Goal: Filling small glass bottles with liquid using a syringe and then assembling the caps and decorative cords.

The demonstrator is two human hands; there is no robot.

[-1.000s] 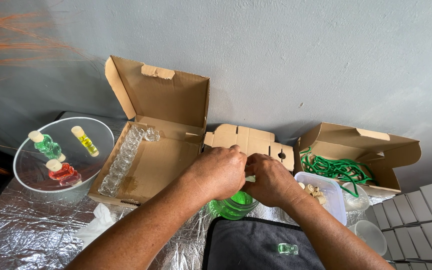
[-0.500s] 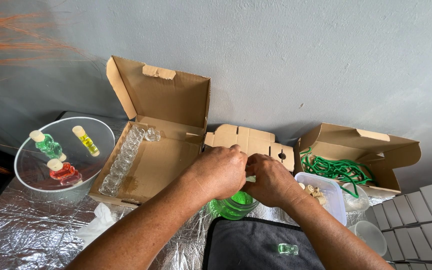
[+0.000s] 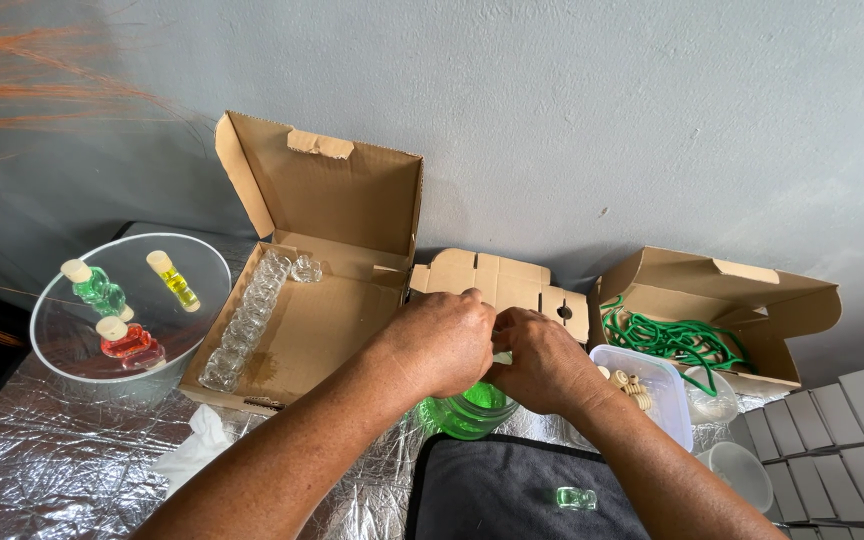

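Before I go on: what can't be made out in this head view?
- What the fingertips pinch: hidden behind left hand and right hand.
- Green bottle: top covered by both hands.
- Tub of beads: near side blocked by the right wrist.
- Grey boxes: cut off by the right edge.

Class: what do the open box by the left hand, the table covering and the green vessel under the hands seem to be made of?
Open box: brown cardboard, matte, with fold lines and tabs. Table covering: looks like crinkled silver foil, shiny. Green vessel: translucent, glossy; glass or plastic, cannot tell.
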